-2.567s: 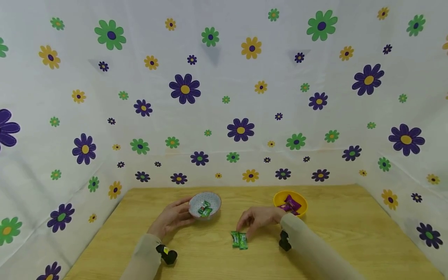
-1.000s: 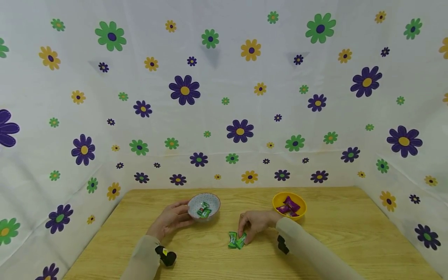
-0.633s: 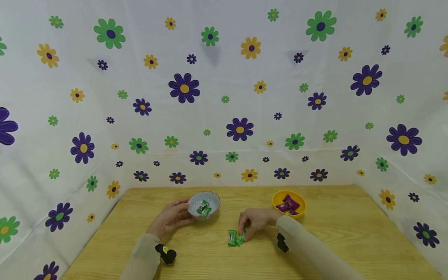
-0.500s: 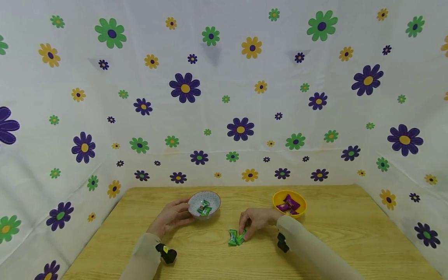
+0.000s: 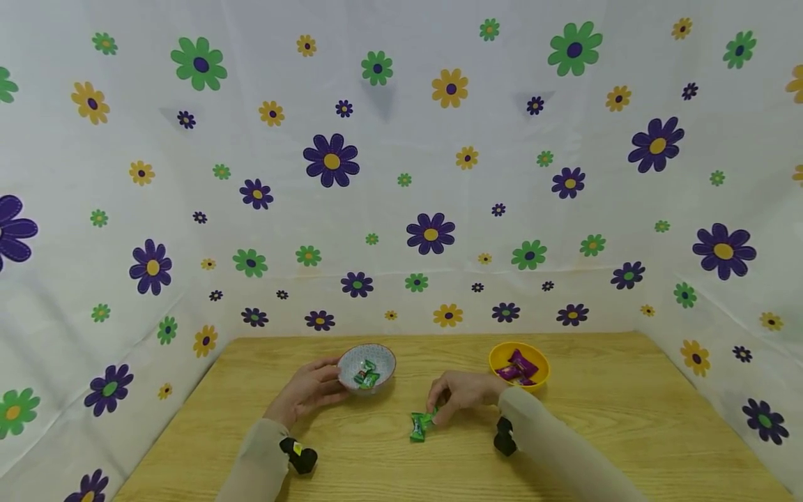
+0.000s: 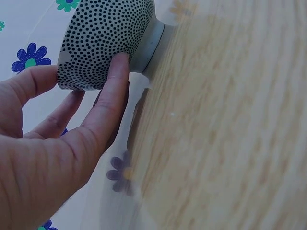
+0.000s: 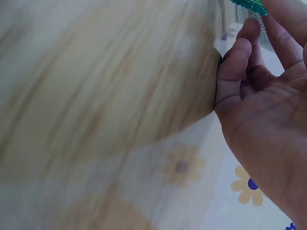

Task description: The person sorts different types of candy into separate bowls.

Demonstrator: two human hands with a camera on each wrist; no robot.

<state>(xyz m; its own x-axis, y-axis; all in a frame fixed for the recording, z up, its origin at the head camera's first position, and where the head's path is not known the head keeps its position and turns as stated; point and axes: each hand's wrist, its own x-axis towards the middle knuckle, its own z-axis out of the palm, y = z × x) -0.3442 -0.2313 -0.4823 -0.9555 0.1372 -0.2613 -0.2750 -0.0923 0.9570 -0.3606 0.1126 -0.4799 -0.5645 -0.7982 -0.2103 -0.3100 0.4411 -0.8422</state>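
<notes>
On the wooden table, a speckled bowl (image 5: 351, 354) with a reddish rim holds several green-wrapped candies (image 5: 368, 380). My left hand (image 5: 309, 392) holds its left side, the thumb (image 6: 117, 72) against the dotted outer wall and the fingers spread along it. My right hand (image 5: 463, 394) pinches a green-wrapped candy (image 7: 250, 5) between thumb and index finger, just above the table. Partly beneath that candy in the head view, another green candy (image 5: 417, 428) lies on the table. The held candy is mostly covered by the fingertips.
Behind my right wrist stands a yellow bowl (image 5: 544, 359) with several purple-wrapped candies (image 5: 523, 363). White cloth walls (image 5: 383, 202) printed with flowers enclose the table (image 5: 370, 467) at the back and both sides.
My right hand has moved onto the right-hand green candy, pinched it, and now raises it slightly off the table. The left hand stays at the speckled bowl.
</notes>
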